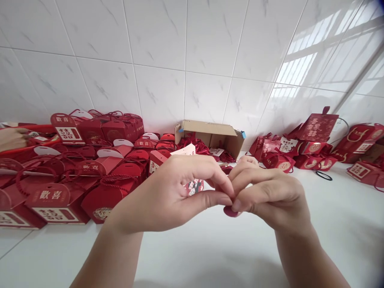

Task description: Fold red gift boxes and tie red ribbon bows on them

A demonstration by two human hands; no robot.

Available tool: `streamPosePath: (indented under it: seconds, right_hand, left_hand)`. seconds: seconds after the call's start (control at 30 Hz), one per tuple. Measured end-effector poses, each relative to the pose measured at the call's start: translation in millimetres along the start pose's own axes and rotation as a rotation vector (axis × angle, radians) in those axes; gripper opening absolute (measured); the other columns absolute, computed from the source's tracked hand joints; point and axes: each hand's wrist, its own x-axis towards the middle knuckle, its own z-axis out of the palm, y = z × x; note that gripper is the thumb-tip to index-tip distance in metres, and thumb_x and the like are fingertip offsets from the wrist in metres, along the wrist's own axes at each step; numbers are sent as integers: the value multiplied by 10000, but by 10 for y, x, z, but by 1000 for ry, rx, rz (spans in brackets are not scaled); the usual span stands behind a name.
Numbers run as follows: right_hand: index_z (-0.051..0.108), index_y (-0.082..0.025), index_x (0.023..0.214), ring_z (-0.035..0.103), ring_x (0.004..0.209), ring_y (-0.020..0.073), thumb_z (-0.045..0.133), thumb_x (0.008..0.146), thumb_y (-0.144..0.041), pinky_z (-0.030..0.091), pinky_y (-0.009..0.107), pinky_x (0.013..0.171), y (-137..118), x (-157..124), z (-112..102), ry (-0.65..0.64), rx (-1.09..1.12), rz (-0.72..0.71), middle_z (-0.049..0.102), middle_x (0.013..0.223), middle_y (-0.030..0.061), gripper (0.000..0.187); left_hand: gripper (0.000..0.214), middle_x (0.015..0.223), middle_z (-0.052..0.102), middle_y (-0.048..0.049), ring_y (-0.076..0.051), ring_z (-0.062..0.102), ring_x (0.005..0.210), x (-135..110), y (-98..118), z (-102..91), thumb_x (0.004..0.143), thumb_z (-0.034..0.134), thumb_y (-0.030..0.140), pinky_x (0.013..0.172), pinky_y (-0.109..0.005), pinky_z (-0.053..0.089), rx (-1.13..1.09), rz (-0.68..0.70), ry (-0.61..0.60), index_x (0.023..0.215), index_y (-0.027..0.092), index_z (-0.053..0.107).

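My left hand [186, 192] and my right hand [267, 196] meet above the white surface, fingers pinched together. Between the two thumbs a small rounded dark red piece [230, 211] pokes out; most of it is hidden by the fingers, so I cannot tell its kind. Behind my left hand a printed red and white card-like piece [193, 187] shows in part through the gap under the index finger. I cannot tell whether it joins the red piece.
Rows of red gift boxes [111, 196] with cord handles fill the left. An open cardboard box [210, 128] holding red material stands against the tiled wall. More red boxes [315, 148] and a black ring [324, 175] lie right. Another person's hand [13, 139] is at far left.
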Motion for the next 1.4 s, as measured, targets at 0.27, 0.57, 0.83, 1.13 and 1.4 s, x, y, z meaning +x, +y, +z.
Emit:
streamPosePath:
  seconds: [0.27, 0.57, 0.83, 1.13, 1.4]
  right_hand:
    - [707, -241, 790, 639, 669, 165, 652, 835, -189, 478, 355, 705, 52, -4, 73, 82, 167, 114, 705, 693, 0, 87]
    - [684, -258, 734, 599, 597, 120, 740, 757, -219, 510, 238, 531, 224, -60, 238, 138, 688, 268, 636, 651, -27, 72]
    - [556, -242, 653, 474, 563, 107, 729, 731, -448, 493, 254, 610, 370, -40, 606, 392, 1034, 527, 495, 591, -51, 280]
    - [609, -309, 797, 327, 508, 92, 659, 801, -370, 462, 274, 606, 525, -31, 319, 468, 1012, 688, 499, 632, -67, 80]
    - [639, -271, 766, 434, 558, 83, 730, 741, -307, 448, 232, 587, 443, -9, 252, 585, 941, 858, 522, 683, -52, 101]
  left_hand:
    - [111, 779, 672, -28, -144, 617, 737, 44, -54, 7, 845, 591, 264, 651, -239, 510, -62, -9, -8, 783, 193, 650]
    - [119, 794, 587, -27, -115, 562, 691, 126, -139, 92, 879, 513, 229, 617, -229, 487, -216, 115, -56, 769, 185, 529]
    - [203, 727, 593, -4, -104, 565, 624, 194, -240, 177, 891, 516, 366, 579, -221, 484, -321, -63, 97, 794, 189, 495]
    - [505, 965, 622, -71, -212, 598, 827, 130, -952, -211, 743, 556, 642, 619, -273, 447, 317, -603, 299, 972, 192, 541]
    - [236, 948, 676, -90, -290, 631, 877, 213, -1027, -62, 715, 611, 226, 675, -331, 440, 674, -696, 80, 941, 215, 546]
